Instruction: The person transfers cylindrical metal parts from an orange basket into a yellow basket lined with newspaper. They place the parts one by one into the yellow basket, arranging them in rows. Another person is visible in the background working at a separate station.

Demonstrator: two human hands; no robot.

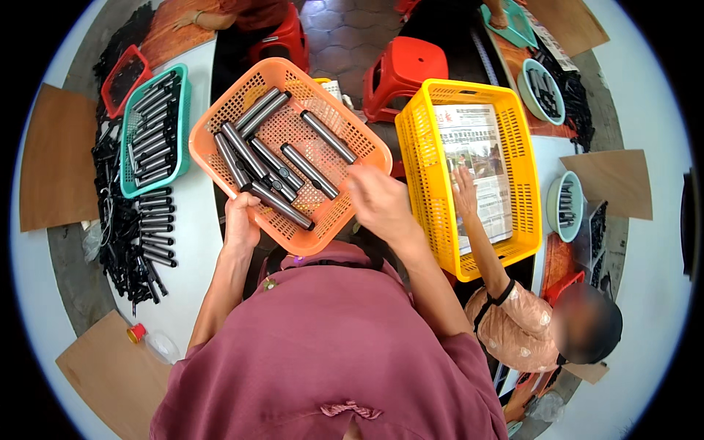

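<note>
An orange plastic basket (209, 125) with a perforated bottom is tilted in front of my body. Loose dark grey tubes (262, 110) with black ends lie inside at various angles, several of them crossing each other. My left hand (242, 220) grips the basket's near left rim, its thumb over the edge beside a tube end. At the right side of the basket, my right hand (378, 202) is over the rim, close to the end of one tube. Its fingers are smeared by motion, so whether they hold anything is unclear.
A yellow crate (532, 213) holding newspaper (480, 176) stands at my right; a co-worker's hand (464, 192) reaches into it. On the left table (192, 271) are a teal basket (185, 139) of tubes and black parts (121, 235). Red stools (414, 62) stand ahead.
</note>
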